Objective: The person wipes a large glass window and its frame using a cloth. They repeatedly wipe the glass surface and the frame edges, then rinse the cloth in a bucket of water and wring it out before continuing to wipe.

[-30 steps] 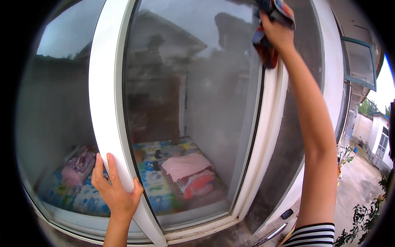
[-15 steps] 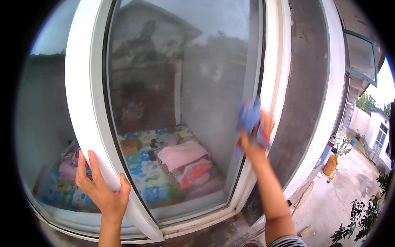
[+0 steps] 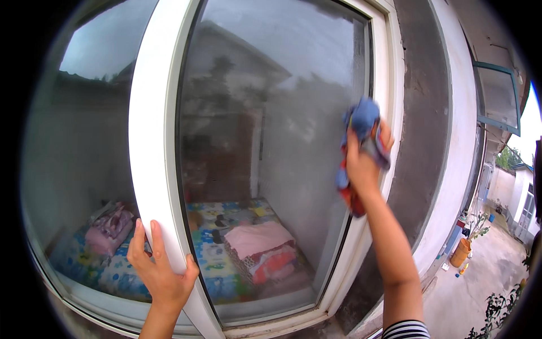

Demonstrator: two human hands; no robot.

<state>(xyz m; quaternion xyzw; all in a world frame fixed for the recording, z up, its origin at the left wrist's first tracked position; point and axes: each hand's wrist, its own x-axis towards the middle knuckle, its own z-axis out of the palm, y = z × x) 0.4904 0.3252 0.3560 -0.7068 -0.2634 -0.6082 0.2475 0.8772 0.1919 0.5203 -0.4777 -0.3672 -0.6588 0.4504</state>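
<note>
My right hand [image 3: 370, 158] is wrapped round a blue and red cloth [image 3: 364, 116], held against the right side of the window pane [image 3: 305, 130] beside the white frame. Part of the cloth hangs below the hand. My left hand [image 3: 165, 268] rests on the white upright bar [image 3: 155, 130] between two panes, fingers spread and the thumb on the bar's right edge. Through the glass a bed with a patterned blue and yellow cover [image 3: 212, 265] shows, with a folded pink cloth [image 3: 259, 240] on it. Reflections of a roof and trees lie over the pane.
Right of the frame runs a grey wall strip [image 3: 420, 107] edged in white. Further right, an open green-framed window [image 3: 497, 96] juts out. An orange pot with a plant [image 3: 460, 253] stands in the concrete yard, and a leafy shrub [image 3: 497, 313] is at the lower right.
My right hand has moved the cloth upward along the pane's right edge. My left hand stays on the upright bar. The whole view has shifted, so the window sits further right.
</note>
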